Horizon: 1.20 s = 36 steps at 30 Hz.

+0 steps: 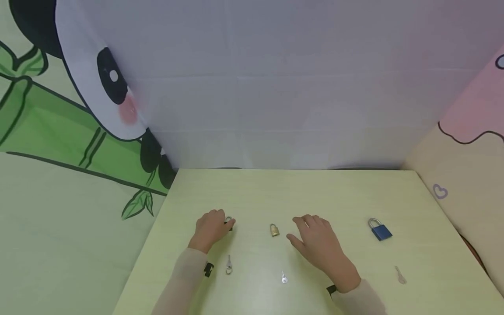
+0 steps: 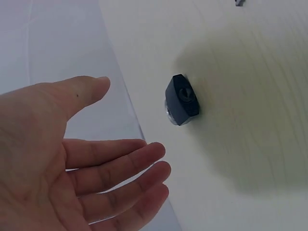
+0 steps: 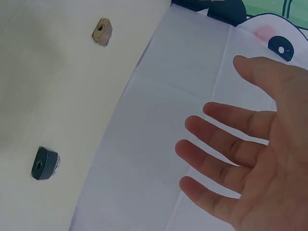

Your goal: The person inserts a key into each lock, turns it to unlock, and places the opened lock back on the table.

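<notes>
Between left grip [image 1: 212, 227] and right grip [image 1: 320, 243] lies 1 golden padlock [image 1: 274, 230].

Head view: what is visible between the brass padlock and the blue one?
In the head view, the right hand appears between the brass padlock and the blue padlock.

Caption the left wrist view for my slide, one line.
Left fingers, holding nothing, near a dark padlock, its keyhole showing, on a pale tabletop.

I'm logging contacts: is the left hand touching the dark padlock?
Apart: the left wrist view shows a clear gap between the left hand and the dark padlock.
</notes>
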Each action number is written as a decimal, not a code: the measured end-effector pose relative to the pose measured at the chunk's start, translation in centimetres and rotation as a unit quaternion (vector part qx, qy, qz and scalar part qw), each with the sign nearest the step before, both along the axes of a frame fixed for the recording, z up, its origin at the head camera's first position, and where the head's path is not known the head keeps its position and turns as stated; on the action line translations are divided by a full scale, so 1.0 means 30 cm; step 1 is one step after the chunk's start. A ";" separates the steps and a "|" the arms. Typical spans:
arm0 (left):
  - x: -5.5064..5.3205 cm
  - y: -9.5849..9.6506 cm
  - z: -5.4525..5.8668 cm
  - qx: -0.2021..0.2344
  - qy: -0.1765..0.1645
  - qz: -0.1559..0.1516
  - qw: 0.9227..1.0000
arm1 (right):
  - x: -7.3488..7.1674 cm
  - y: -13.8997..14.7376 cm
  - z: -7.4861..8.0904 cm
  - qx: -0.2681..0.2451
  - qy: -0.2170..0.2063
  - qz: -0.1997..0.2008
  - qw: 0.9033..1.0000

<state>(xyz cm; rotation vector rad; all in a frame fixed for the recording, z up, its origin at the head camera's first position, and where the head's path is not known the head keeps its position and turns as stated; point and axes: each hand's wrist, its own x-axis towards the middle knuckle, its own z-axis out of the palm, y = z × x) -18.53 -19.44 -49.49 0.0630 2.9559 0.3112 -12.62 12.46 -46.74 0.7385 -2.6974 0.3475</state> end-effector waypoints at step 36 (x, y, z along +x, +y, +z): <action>-0.065 -0.015 -0.011 0.001 -0.023 0.044 0.999 | 0.048 -0.390 -0.131 -0.048 -0.228 0.028 0.972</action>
